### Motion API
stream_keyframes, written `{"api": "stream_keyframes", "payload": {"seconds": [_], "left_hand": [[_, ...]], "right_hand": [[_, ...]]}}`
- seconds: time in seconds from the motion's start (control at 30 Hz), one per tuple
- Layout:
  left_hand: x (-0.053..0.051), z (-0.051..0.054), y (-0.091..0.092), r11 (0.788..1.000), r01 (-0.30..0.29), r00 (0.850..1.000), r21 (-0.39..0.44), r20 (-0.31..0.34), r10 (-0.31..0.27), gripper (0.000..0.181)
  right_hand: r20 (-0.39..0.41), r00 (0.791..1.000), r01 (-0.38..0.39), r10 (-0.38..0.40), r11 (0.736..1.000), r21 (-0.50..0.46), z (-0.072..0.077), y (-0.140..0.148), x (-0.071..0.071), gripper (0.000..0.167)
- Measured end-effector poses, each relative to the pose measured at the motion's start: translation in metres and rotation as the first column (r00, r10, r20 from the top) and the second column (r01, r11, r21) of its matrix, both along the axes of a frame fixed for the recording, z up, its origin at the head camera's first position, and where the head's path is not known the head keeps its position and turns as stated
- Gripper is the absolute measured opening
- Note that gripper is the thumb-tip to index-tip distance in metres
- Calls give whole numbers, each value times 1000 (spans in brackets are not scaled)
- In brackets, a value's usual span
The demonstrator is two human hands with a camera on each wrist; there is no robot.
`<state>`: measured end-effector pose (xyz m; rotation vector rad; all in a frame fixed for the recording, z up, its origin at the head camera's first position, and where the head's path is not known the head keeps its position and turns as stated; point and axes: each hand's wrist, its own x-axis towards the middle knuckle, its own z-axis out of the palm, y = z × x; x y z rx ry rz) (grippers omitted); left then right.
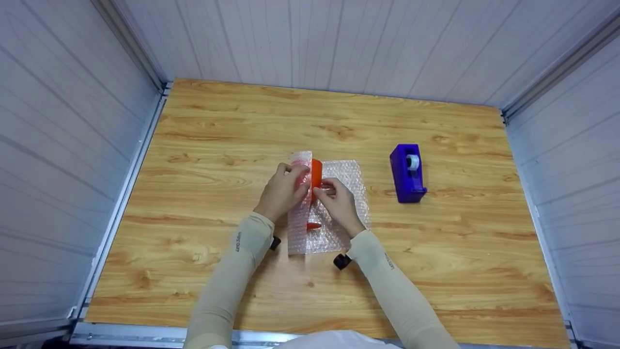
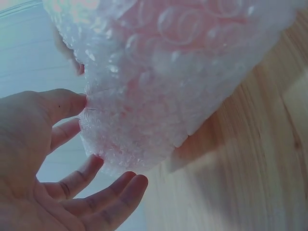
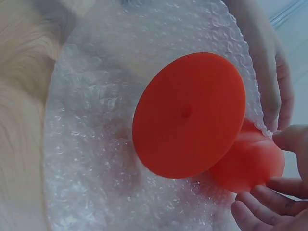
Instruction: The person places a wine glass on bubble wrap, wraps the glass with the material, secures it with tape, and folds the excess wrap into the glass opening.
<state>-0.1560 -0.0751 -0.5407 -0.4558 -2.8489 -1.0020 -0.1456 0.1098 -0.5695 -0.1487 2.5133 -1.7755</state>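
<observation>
An orange-red goblet [image 1: 316, 175] lies on its side on a sheet of bubble wrap [image 1: 341, 169]. Its round foot [image 3: 187, 115] faces the right wrist camera, with the bowl [image 3: 250, 166] behind. The left flap of the wrap [image 2: 139, 96] stands folded up against the goblet and partly covers it. My left hand [image 1: 283, 190] pinches the edge of this flap between thumb and index finger, the other fingers spread along the outside. With thumb and fingers on either side of the bowl, my right hand [image 1: 337, 203] holds the goblet close to the flap's edge.
A blue tape dispenser [image 1: 408, 173] with a roll of clear tape [image 1: 412, 162] stands to the right on the wooden table [image 1: 232, 116]. White panel walls [image 1: 310, 43] enclose the table at the back and both sides.
</observation>
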Motion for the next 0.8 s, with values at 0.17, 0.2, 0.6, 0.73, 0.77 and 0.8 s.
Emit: {"api": "stream_keyframes", "payload": {"seconds": [0.17, 0.2, 0.6, 0.73, 0.77, 0.8], "left_hand": [[-1, 1, 6, 1000, 6, 999, 0, -32, -6, 32], [-1, 1, 7, 1000, 5, 999, -2, -33, -5, 31], [-2, -1, 9, 997, 1, 997, 78, -72, 5, 33], [-2, -4, 7, 987, -22, 999, 161, -45, 30, 31], [-2, -4, 7, 985, -27, 999, 172, -33, 33, 32], [-2, -5, 7, 983, -30, 999, 181, -24, 35, 31]], "right_hand": [[27, 998, 64, -65, 997, 38, 3, -2, -2, 38], [28, 997, 74, -75, 996, 46, 3, -2, -3, 38], [32, 997, 70, -72, 996, 51, 2, 3, -6, 38], [45, 996, 70, -72, 997, 42, 2, 6, -6, 38], [46, 996, 70, -72, 997, 44, 2, 6, -6, 38], [46, 996, 69, -72, 996, 51, 1, 7, -6, 38]]}}
